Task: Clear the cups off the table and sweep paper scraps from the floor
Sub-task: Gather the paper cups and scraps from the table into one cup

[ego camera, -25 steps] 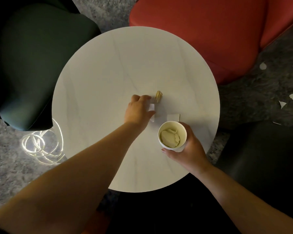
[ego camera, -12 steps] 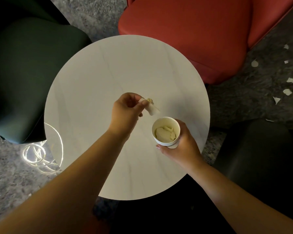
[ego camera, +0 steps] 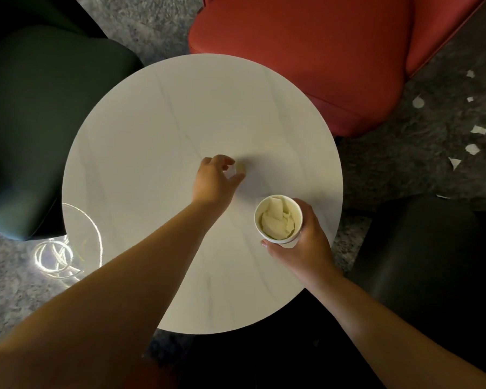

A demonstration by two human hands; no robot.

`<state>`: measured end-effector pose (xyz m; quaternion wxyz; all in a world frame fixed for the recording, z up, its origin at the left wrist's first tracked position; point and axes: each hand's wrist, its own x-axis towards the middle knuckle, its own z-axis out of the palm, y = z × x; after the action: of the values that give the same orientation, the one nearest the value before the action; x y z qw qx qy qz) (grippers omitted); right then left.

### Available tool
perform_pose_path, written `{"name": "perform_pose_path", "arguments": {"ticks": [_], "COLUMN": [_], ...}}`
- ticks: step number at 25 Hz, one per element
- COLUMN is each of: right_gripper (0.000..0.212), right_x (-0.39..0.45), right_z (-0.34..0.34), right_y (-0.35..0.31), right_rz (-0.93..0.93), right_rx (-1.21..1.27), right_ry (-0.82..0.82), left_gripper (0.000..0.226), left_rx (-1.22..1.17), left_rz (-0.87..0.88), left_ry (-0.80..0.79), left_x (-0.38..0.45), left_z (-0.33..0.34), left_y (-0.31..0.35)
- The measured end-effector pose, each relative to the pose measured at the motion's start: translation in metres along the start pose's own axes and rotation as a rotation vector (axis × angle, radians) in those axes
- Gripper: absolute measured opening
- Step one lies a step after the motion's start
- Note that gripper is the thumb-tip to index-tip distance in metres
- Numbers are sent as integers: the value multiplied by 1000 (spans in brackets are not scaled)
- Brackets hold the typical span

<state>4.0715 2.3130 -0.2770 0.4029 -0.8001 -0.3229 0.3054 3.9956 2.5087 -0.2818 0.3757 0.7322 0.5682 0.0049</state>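
- The right hand (ego camera: 300, 242) is nearest, at the near right part of the round counter (ego camera: 152, 122). Its fingers are wrapped round a paper cup (ego camera: 278, 217), held upright, with crumpled paper inside.
- Farther in, near the counter's middle, the left hand (ego camera: 215, 178) reaches palm down, thumb and fingers parted round a small pale scrap (ego camera: 239, 167); whether it already pinches it I cannot tell.
- The scrap lies up and left of the cup, so the left hand is plainly the nearer one.
- Farthest right, paper scraps (ego camera: 473, 148) lie on the floor (ego camera: 404, 164), well apart from both hands.
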Motion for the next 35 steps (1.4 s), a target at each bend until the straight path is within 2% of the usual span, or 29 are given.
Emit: {"name": "perform_pose_path", "arguments": {"ticks": [2,7,10,13,16,19,23,26,30,32,33,35], "right_gripper": [80,79,79,78,79,80,80,79,79,79,77,74], "right_x": [-4,-9,-11,-13,-13,-12,-13,-12,-4,1,4,8], "right_z": [-6,-17,-21,-25,-27,-29,-30,-31,-34,-35,-34,-31], "right_y": [6,13,15,17,18,19,21,21,16,10,6,-4], "right_rz": [57,83,71,75,70,80,82,71,31,12,4,-9], "right_rx": [19,49,67,73,76,67,82,74,43,30,27,32], "right_ry": [4,21,56,61,50,56,69,69,61,56,46,17], "left_gripper": [33,15,10,13,29,30,23,18,20,19,20,19], "left_rx": [66,139,26,128,294,344,182,128,-253,-412,-403,-212], "left_rz": [-33,8,126,222,279,280,124,99,19,89,149,276], "left_ry": [-1,-2,-174,-311,-286,-238,-223,-237,-115,-69,-98,-216], "left_x": [12,16,-4,-24,-30,-30,-28,-30,-49,-67,-76,-91], "left_z": [14,20,20,31,43,49,45,33,0,-17,-24,-34], "left_y": [4,8,9,11,11,9,9,11,35,57,67,81]}}
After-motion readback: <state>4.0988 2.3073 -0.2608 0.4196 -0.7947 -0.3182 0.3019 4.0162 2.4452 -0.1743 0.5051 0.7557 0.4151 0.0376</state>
